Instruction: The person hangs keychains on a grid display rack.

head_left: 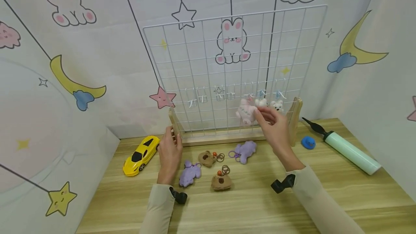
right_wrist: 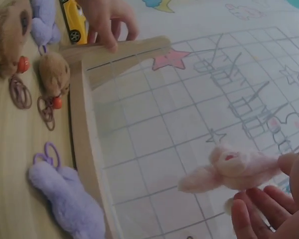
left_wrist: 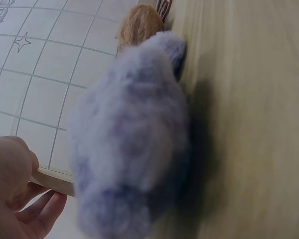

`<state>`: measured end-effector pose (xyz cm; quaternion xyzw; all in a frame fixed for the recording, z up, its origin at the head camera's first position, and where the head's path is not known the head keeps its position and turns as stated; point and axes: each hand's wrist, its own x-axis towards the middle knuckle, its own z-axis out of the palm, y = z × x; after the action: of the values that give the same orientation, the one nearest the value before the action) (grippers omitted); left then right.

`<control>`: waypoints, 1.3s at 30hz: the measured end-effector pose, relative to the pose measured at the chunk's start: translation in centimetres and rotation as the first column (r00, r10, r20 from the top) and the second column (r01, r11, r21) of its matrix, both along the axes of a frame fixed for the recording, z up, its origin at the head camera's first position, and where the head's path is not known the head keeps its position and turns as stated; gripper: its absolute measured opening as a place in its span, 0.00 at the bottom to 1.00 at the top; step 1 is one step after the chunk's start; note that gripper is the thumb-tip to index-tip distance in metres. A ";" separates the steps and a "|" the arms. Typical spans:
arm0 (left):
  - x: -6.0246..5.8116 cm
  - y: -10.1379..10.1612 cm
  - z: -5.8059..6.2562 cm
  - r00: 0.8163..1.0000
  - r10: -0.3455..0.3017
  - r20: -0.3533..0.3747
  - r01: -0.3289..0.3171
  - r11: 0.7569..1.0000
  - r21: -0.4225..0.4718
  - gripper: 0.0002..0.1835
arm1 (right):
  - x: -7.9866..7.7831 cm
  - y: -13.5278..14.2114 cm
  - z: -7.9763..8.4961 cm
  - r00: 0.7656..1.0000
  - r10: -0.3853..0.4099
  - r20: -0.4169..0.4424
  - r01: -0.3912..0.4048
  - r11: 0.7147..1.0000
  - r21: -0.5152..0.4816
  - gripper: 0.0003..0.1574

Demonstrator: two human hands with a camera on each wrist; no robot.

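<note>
On the white wire grid rack (head_left: 208, 64), a pink plush keychain (head_left: 246, 113) hangs at a hook right of the middle. My right hand (head_left: 273, 124) pinches its right edge between thumb and fingers; in the right wrist view the thumb meets the pink plush (right_wrist: 234, 172). Behind that hand hang two white plush keychains, one of them a bear (head_left: 277, 105), partly hidden. My left hand (head_left: 170, 151) grips the rack's left wooden post (head_left: 174, 120), its thumb and fingers on either side of the wood (left_wrist: 55, 182) in the left wrist view.
Purple plush keychains (head_left: 190, 173) and brown ones (head_left: 221, 182) lie before the rack. A yellow toy car (head_left: 141, 155) is at the left. To the right are a small blue toy (head_left: 308, 142) and a pale green hand pump (head_left: 351, 151). Bare hooks (head_left: 203, 98) line the grid's left half.
</note>
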<state>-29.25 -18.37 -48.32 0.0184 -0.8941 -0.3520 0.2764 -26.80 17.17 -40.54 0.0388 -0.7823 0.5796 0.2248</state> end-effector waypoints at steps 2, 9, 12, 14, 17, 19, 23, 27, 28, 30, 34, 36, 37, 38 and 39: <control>0.0 0.0 0.1 1.000 -0.001 -0.003 0.001 1.000 0.000 0.19 | 0.3 0.4 -0.6 0.999 0.014 0.034 -0.015 0.999 0.037 0.30; 0.0 0.0 0.0 1.000 0.003 -0.014 -0.003 1.000 -0.008 0.20 | 0.7 1.2 -3.9 0.984 0.099 0.146 -0.128 0.972 0.199 0.24; 0.0 0.0 0.1 1.000 0.003 -0.016 -0.003 1.000 -0.010 0.20 | 0.7 1.1 -5.4 0.972 0.154 0.179 -0.200 0.939 0.279 0.17; 0.0 0.0 0.1 1.000 0.003 -0.016 -0.004 1.000 -0.009 0.20 | 0.5 0.9 -6.3 0.963 0.201 0.182 -0.253 0.908 0.334 0.14; 0.0 0.1 0.0 1.000 0.005 -0.008 -0.005 1.000 -0.008 0.20 | 0.5 0.7 -7.4 0.944 0.276 0.179 -0.328 0.839 0.435 0.15; 0.0 0.1 0.0 1.000 0.005 -0.002 -0.005 1.000 -0.009 0.20 | 0.6 0.6 -8.0 0.922 0.343 0.181 -0.386 0.779 0.494 0.18; 0.0 0.1 0.0 1.000 0.006 -0.002 -0.006 1.000 -0.010 0.20 | 0.8 0.4 -8.7 0.877 0.431 0.211 -0.467 0.667 0.580 0.23; 0.0 0.0 0.0 1.000 0.002 -0.013 -0.002 1.000 -0.007 0.20 | 0.8 0.1 -9.0 0.874 0.433 0.221 -0.465 0.609 0.643 0.24; 0.0 0.0 0.0 1.000 0.000 -0.015 0.000 1.000 -0.006 0.20 | 0.9 0.0 -9.0 0.876 0.425 0.229 -0.462 0.599 0.654 0.25; 0.0 0.0 0.0 1.000 -0.001 -0.018 0.001 1.000 -0.006 0.20 | 1.0 -0.1 -8.9 0.881 0.409 0.238 -0.452 0.575 0.682 0.25; -0.1 0.0 0.0 1.000 0.003 -0.015 -0.003 1.000 -0.003 0.20 | 1.2 -0.5 -8.7 0.896 0.370 0.247 -0.423 0.535 0.731 0.21; -0.1 0.0 -0.1 1.000 0.006 -0.011 -0.006 1.000 -0.001 0.20 | 1.3 -0.7 -8.7 0.906 0.356 0.230 -0.397 0.527 0.752 0.17; -0.1 0.1 -0.1 1.000 0.006 -0.008 -0.006 1.000 -0.001 0.20 | 1.4 -0.7 -8.7 0.911 0.348 0.222 -0.386 0.527 0.758 0.15; -0.1 0.1 -0.1 1.000 0.007 -0.006 -0.007 1.000 0.000 0.20 | 1.4 -0.8 -8.7 0.915 0.342 0.215 -0.377 0.530 0.760 0.13; -0.1 0.1 -0.1 1.000 0.007 -0.004 -0.007 1.000 -0.001 0.20 | 1.5 -0.8 -8.7 0.918 0.336 0.212 -0.371 0.534 0.760 0.12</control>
<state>-29.32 -18.28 -48.45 0.0206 -0.8936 -0.3507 0.2795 -25.35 16.35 -49.28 0.2788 -0.9358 0.2107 0.0472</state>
